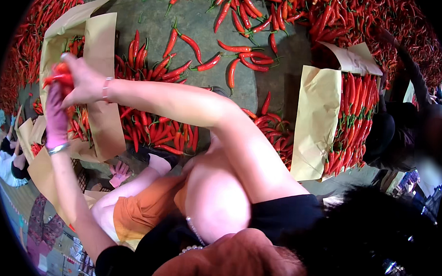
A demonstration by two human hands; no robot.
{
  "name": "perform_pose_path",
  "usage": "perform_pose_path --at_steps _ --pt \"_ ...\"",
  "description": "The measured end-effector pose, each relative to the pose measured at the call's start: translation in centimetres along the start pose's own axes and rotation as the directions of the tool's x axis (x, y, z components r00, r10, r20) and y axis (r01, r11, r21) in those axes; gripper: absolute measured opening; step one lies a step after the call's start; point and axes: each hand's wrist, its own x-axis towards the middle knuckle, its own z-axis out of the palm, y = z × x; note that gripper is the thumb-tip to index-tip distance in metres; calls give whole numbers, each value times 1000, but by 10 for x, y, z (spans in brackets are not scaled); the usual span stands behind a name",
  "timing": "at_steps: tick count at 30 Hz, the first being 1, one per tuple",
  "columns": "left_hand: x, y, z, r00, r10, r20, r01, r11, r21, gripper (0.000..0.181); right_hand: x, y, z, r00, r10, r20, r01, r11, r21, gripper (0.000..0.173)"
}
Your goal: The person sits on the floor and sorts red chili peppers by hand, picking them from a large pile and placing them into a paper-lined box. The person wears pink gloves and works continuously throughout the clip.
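At the left, my right hand [83, 81], with a red bracelet at its wrist, is closed around a bunch of red chili peppers [62, 75]. My left hand [58, 110], in a pink glove with a metal bangle at the wrist, is against the same bunch from below; its fingertips are partly hidden. Both hands are over an open paper-lined container [103, 77] that has red chilies inside. Loose chilies [147, 123] are heaped beside it on the floor, partly under my right forearm. A pink glove [120, 174] lies near my leg.
Scattered chilies [246, 57] lie on the grey floor [148, 24] ahead. Large chili heaps [403, 20] fill the far right and far left. A second paper-lined container [316, 123] at the right holds chilies in rows. A dark-clothed person [395, 134] is beside it; other people are at the left edge.
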Motion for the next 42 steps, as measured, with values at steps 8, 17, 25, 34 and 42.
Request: perform_pose_path --at_steps 8,17,25,34,42 --pt "-43 -91 -134 715 563 -415 86 517 851 58 -192 33 -277 915 -131 -381 -356 182 -917 39" --pt "17 -90 253 627 598 500 -758 319 569 36 -294 17 -371 905 131 -405 -369 -233 -900 34" --pt "67 -158 364 912 280 299 -401 457 794 37 -298 76 -308 792 210 -573 -592 39 -805 45" --pt "65 -90 161 962 149 -230 -84 959 272 28 -218 48 -328 765 51 -642 -643 -1 -766 39" --pt "87 -61 238 988 116 -98 -44 837 545 40 -204 29 -322 745 -74 -662 -649 145 -747 28"
